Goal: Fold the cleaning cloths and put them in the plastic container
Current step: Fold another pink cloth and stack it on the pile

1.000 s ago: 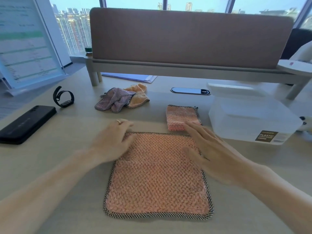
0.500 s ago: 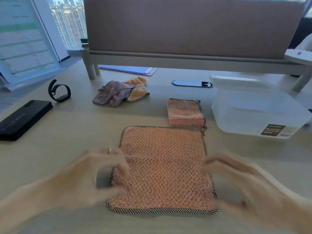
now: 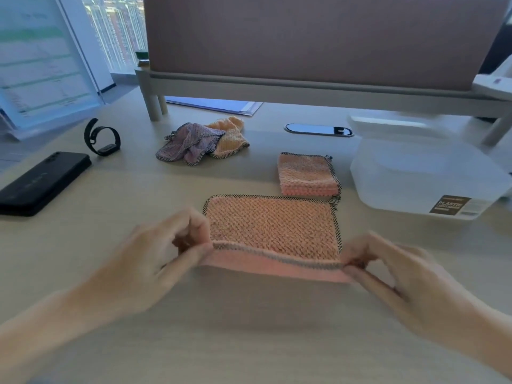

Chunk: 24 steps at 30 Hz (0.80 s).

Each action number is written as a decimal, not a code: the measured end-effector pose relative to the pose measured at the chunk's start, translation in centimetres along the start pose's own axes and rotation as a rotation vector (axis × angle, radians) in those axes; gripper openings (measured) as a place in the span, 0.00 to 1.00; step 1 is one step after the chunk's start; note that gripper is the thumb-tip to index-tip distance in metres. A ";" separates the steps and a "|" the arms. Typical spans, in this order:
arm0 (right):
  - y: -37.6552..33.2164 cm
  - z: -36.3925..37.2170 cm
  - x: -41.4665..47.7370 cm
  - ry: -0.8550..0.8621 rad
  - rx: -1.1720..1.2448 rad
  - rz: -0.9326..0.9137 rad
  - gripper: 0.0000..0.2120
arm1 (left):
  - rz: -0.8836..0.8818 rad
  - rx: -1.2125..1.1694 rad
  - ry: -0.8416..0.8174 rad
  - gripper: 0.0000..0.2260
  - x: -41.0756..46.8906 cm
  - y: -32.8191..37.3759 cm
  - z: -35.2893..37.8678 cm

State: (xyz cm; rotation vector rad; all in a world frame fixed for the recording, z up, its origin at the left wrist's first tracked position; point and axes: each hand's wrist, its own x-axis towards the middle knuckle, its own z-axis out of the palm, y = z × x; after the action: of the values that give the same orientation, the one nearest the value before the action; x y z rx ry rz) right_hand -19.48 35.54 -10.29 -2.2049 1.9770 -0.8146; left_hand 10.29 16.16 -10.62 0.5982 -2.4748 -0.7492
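Left hand (image 3: 155, 261), right hand (image 3: 401, 275) pinch pink cloth (image 3: 271, 225), container (image 3: 415, 176) labelled PLASTIC

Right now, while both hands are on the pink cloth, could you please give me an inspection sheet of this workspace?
Surface: light wood desk.
Job's things: large pink cloth, near edge lifted; folded pink cloth behind it; purple cloth and orange cloth crumpled together; plastic container at right.
Clutter: black phone, wristband, papers.
Hands: left hand and right hand each pinch a near corner of the large pink cloth.
Cables: nothing seen.
Surroundings: brown partition, window, document stand at left.
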 end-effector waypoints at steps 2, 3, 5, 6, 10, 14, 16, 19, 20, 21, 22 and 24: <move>0.8 -1.7 1.6 0.016 0.048 0.090 0.06 | -0.011 0.000 -0.049 0.08 1.4 -0.4 -0.8; 0.5 -1.9 1.8 -0.022 0.061 0.113 0.07 | -0.011 0.009 -0.087 0.10 1.7 -0.5 -1.1; 0.4 -2.6 2.2 -0.038 0.092 0.173 0.09 | -0.028 -0.031 -0.113 0.10 2.0 -0.6 -1.7; 0.7 -2.9 2.7 -0.003 0.129 0.215 0.09 | -0.047 -0.096 -0.097 0.09 2.2 -0.6 -1.9; 2.2 -2.9 6.0 0.102 0.407 0.319 0.06 | -0.216 -0.353 0.043 0.03 5.5 -1.1 -2.0; 4.7 -1.2 9.8 0.125 0.489 0.457 0.05 | -0.373 -0.286 0.060 0.05 8.8 -3.4 -1.5; 6.0 0.2 10.8 0.104 0.463 0.514 0.07 | -0.411 -0.202 0.042 0.05 10.0 -4.5 -1.0; 7.6 1.9 11.2 0.085 0.361 0.577 0.07 | -0.449 -0.069 0.037 0.01 10.8 -5.7 -0.1; 8.0 2.3 11.1 0.077 0.336 0.585 0.06 | -0.450 -0.010 0.039 0.02 10.9 -6.1 0.1; 8.4 2.6 11.0 0.071 0.324 0.589 0.07 | -0.452 0.035 0.038 0.03 10.9 -6.4 0.3; 8.6 2.7 10.9 0.071 0.319 0.595 0.07 | -0.447 0.059 0.039 0.04 10.8 -6.7 0.4; 8.8 2.8 10.8 0.081 0.326 0.602 0.07 | -0.426 0.082 0.047 0.04 10.6 -7.1 0.5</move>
State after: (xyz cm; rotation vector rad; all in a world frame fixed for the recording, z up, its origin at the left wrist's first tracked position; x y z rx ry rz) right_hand -25.89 23.08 -12.56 -1.3121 2.1692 -1.0358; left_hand 3.56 5.44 -11.90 1.1829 -2.3687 -0.7770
